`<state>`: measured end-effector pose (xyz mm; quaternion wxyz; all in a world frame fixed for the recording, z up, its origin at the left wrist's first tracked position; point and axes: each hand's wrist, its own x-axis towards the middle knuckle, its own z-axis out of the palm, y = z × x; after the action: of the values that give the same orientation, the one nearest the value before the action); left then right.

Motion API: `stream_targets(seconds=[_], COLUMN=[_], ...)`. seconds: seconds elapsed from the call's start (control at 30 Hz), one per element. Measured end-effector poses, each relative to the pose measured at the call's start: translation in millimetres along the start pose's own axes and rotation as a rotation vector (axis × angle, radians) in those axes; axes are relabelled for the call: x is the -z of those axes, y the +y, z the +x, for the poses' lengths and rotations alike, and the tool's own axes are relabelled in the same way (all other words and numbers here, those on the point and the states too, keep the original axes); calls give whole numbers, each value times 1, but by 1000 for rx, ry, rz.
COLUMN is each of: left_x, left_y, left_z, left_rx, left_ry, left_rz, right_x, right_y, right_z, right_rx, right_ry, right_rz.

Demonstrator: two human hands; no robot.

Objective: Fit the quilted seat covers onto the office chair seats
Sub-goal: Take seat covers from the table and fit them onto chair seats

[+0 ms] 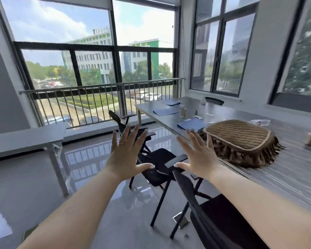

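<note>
Both hands were held up with nothing in them, the left hand (124, 155) and right hand (199, 155) with fingers spread wide. A brown quilted seat cover (241, 141) was seen lying at the near edge of the bench (285, 173), beside black office chairs (160, 166). No writing could be read.

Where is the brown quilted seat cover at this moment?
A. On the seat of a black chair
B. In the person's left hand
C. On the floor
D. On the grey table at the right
D: the cover lies on the table, and both the left hand and right hand are open and empty.
</note>
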<state>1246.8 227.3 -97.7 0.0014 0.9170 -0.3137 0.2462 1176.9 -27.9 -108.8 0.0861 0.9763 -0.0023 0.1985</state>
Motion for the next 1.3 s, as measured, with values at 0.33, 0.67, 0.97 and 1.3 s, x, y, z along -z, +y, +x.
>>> stream_targets(seconds=[0.33, 0.67, 0.97, 1.3], left_x=[-118, -250, -345, -451], left_y=[-32, -5, 67, 195], left_z=[205, 423, 560, 698], left_rx=[-180, -184, -304, -412], left_ry=[17, 23, -88, -289], left_rz=[-190, -444, -556, -693], right_x=[-78, -184, -237, -300], right_y=[82, 221, 316, 425], right_z=[129, 243, 276, 280], right_rx=[-281, -512, -806, -1118], right_ry=[-81, -167, -234, -291], right_rz=[-98, -147, -116, -215])
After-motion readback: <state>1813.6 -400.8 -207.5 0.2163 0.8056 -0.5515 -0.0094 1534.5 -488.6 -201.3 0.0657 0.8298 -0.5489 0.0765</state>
